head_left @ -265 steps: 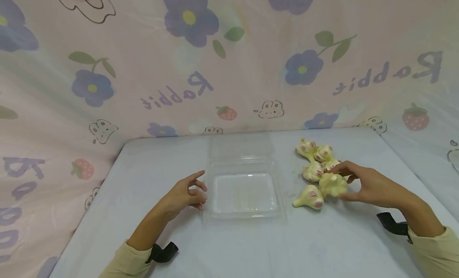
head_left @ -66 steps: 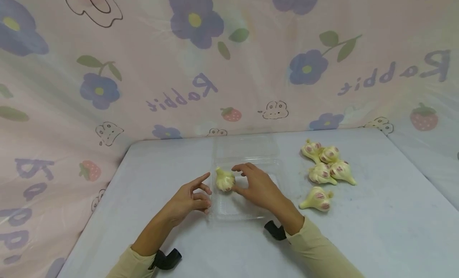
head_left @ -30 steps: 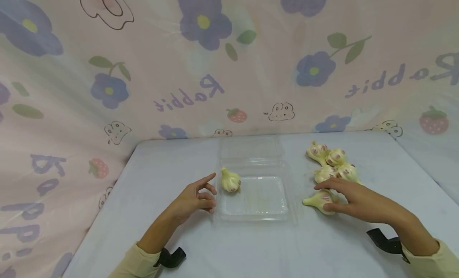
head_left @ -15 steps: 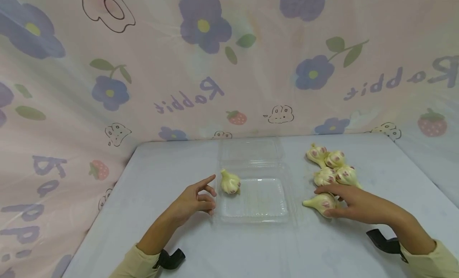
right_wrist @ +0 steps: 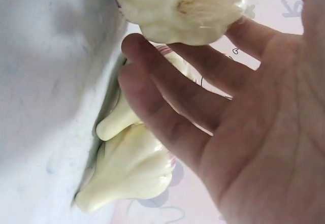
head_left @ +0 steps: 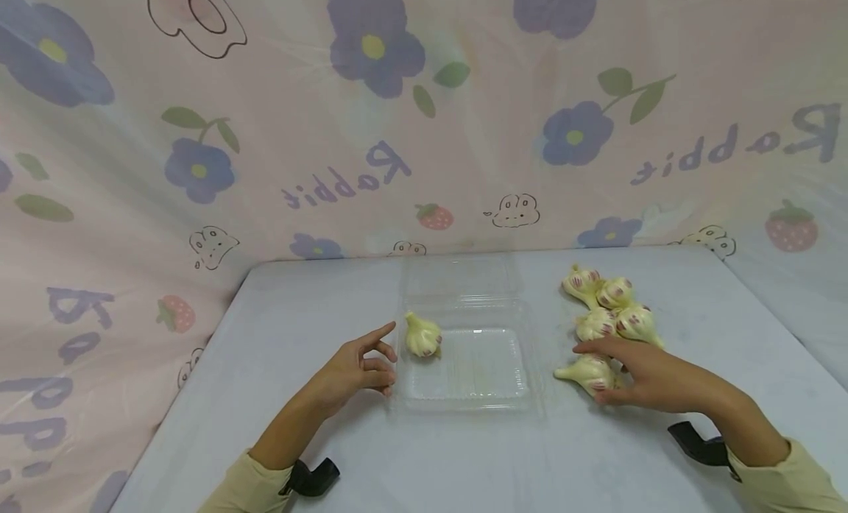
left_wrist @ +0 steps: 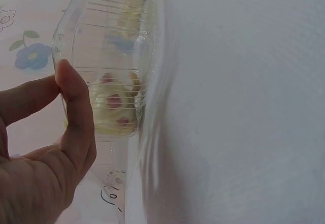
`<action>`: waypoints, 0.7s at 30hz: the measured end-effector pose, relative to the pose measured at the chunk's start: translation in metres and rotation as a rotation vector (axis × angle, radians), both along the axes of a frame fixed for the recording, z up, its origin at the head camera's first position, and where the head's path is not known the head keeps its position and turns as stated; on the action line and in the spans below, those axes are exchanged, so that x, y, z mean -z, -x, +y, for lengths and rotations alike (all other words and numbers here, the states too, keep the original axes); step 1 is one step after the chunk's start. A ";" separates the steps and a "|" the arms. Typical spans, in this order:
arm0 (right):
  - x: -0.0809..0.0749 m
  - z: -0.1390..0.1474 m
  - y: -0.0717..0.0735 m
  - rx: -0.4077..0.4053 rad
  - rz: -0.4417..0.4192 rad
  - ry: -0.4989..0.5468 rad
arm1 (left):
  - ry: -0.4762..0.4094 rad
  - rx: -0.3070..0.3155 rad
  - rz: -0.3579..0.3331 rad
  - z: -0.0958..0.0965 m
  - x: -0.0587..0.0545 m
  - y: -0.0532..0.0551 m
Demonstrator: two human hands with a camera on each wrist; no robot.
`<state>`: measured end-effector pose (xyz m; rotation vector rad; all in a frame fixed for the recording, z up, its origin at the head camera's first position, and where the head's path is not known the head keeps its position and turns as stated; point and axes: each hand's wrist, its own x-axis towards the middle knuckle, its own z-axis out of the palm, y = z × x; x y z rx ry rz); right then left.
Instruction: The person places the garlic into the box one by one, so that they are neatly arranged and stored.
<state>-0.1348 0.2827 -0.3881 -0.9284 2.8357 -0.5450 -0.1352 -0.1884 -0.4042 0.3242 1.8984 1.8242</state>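
A clear hinged plastic box (head_left: 464, 408) lies with its lid (head_left: 460, 277) laid back toward the wall. My left hand (head_left: 354, 369) pinches its left rim; the left wrist view shows thumb and finger meeting at the edge. One garlic bulb (head_left: 422, 336) sits in the box's left back corner, seen through the ribbed wall in the left wrist view. To the right, my right hand (head_left: 656, 377) grips another garlic bulb (head_left: 586, 372) lying on the table, its thumb on the near side and fingers on the far side. The bulb's rooty end (right_wrist: 218, 3) faces the palm.
Several more garlic bulbs (head_left: 596, 324) lie bunched just behind the right hand. A white cloth (head_left: 424, 461) covers the table. A patterned curtain (head_left: 464, 130) rises at the table's back edge and along both sides.
A garlic bulb has gone from the right-hand group into the box. My right hand let go of it, moved back right and settled around the nearest bulb. The left hand stays at the box.
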 end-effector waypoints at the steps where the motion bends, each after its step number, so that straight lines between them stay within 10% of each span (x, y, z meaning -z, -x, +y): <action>1: 0.000 -0.001 0.000 0.005 0.004 0.000 | -0.002 0.001 0.000 0.000 0.000 0.000; 13: -0.001 -0.010 -0.003 0.034 0.147 -0.045 | 0.002 -0.001 0.005 0.000 -0.001 -0.001; 21: -0.003 -0.010 -0.004 0.068 0.049 -0.019 | 0.016 -0.006 0.009 0.001 0.000 -0.001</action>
